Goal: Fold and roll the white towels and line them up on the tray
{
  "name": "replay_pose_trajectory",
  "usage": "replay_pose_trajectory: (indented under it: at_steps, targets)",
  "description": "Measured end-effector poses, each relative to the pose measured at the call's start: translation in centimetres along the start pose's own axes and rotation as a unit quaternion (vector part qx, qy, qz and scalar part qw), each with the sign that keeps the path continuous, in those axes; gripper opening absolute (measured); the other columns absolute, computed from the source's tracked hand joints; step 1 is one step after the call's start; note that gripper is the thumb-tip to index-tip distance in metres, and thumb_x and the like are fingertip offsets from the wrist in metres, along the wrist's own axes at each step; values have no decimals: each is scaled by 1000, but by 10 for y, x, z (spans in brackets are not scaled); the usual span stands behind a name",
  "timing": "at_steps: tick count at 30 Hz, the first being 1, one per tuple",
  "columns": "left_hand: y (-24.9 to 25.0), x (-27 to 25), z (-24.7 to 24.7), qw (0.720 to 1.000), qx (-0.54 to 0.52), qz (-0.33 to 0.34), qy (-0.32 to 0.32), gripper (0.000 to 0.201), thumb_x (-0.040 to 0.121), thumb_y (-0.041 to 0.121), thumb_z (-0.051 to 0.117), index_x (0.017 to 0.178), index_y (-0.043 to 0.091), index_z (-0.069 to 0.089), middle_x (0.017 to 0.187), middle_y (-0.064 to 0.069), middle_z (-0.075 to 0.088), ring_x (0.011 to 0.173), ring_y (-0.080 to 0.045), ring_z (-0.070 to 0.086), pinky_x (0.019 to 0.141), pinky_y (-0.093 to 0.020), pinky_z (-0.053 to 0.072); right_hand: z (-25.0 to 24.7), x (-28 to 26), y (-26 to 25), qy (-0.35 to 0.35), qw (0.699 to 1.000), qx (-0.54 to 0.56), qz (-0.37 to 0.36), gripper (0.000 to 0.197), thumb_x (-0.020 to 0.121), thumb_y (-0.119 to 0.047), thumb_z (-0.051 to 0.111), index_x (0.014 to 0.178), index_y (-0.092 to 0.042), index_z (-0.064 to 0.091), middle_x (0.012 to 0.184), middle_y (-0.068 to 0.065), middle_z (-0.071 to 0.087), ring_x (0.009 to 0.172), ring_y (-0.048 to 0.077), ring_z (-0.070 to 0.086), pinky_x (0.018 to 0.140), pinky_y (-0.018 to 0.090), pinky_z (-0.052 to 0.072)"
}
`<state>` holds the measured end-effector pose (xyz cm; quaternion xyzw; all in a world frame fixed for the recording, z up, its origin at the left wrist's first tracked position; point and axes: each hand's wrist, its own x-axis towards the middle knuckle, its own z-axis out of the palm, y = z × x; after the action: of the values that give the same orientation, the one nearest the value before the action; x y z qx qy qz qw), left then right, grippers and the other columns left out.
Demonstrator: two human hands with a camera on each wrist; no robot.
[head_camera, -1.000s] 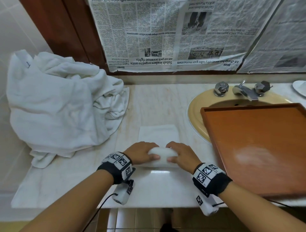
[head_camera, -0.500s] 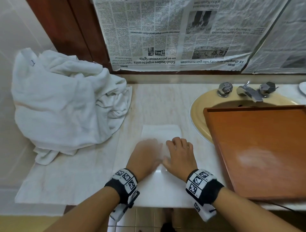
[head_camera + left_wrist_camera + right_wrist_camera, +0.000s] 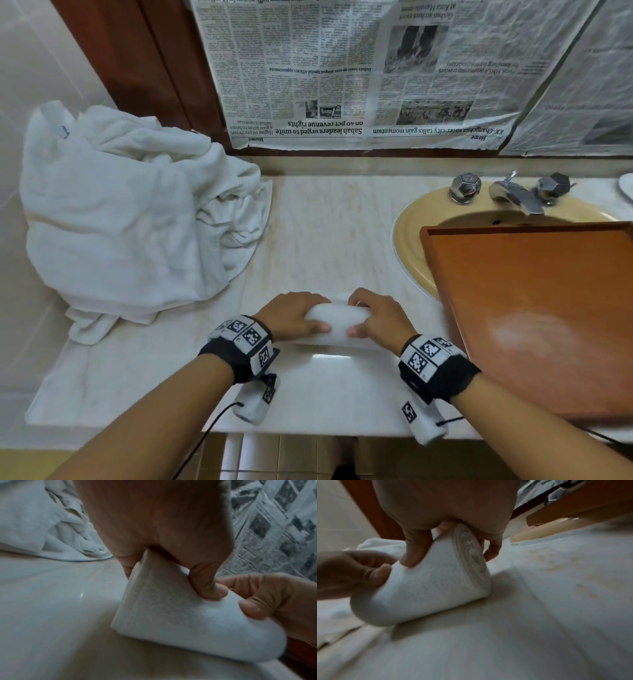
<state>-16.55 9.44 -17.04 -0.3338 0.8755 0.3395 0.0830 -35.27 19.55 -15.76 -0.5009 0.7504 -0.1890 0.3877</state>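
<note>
Pale marble counter (image 3: 329, 219) runs under a wall hung with upside-down newspaper (image 3: 342, 75). At about 10 o'clock on the counter a heap of loose white towels (image 3: 130, 219) slumps against the tiled corner. At 2 o'clock sits a yellow sink (image 3: 407, 233) with chrome taps (image 3: 513, 192), and a wooden tray (image 3: 534, 308) lies across its near side, reaching down to 4 o'clock; nothing lies on the tray.

Near the front edge, at 6 o'clock, a small white towel roll (image 3: 337, 320) lies on its side on the counter, just left of the tray and apart from it. The left hand (image 3: 291, 317) grips its left end, thumb (image 3: 208, 586) pressed on the near face and fingers curled over the far side. The right hand (image 3: 378, 318) grips the right end the same way, thumb (image 3: 414, 550) on the near face, fingers (image 3: 493, 550) wrapped behind. The right wrist view shows the spiral layers at that end (image 3: 471, 553), wound tight. Both wrists carry black bands with square marker tags.
</note>
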Motion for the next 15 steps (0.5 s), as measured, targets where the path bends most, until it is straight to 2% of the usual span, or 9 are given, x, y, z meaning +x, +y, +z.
replay_pose_trajectory:
  at_steps: [2,3,5,7,9,11,13,15]
  targets:
    - [1,6,-6,999,-26,-25,-14,72,69,68,48,131,31,54,127,4,60,115,-17,54,95,-32,39,-1,12,-2,-7,998,53,26,28,68,-16,79,90,-25,63,100,5,65,94,25,60,89,38,49]
    - [2,10,-9,999,-3,-34,-8,69,73,67,48,132,31,53,127,3,59,117,-19,53,97,-34,39,0,19,-1,5,998,54,33,26,69,-20,77,90,-29,65,105,5,64,99,24,58,93,39,47]
    - [4,15,-11,994,90,-41,51,56,86,59,51,135,31,51,130,1,55,121,-21,49,99,-37,36,7,29,-1,44,997,-70,12,29,78,-29,71,106,-31,66,116,1,57,113,22,45,98,37,37]
    - [7,17,-6,977,155,-17,144,43,94,46,49,133,29,53,126,1,58,115,-22,54,94,-36,39,15,28,-3,125,970,-200,-61,31,84,-25,65,115,-25,64,115,-1,53,114,22,41,90,36,32]
    - [10,13,10,959,193,24,207,42,93,44,41,123,25,63,110,-1,66,98,-27,64,81,-37,45,25,19,-4,196,940,-238,-146,24,78,-12,68,101,-18,68,100,1,57,97,27,52,76,36,32]
    - [11,2,27,955,211,18,208,59,83,60,39,121,23,64,110,-2,68,96,-25,66,79,-42,50,36,11,3,237,916,-259,-194,16,78,-15,62,93,-16,68,91,1,59,84,26,56,72,35,31]
    - [6,-6,38,953,244,-1,177,88,66,80,43,133,24,53,125,-3,62,108,-22,61,86,-46,50,44,3,11,213,907,-292,-217,37,80,-32,50,106,-11,66,97,1,59,86,24,56,77,37,33]
    - [1,-6,40,952,262,0,156,103,57,79,57,143,26,39,138,-6,52,121,-25,53,97,-48,42,43,-2,14,170,899,-333,-230,64,68,-45,52,117,-6,60,104,3,59,89,25,55,79,41,39]
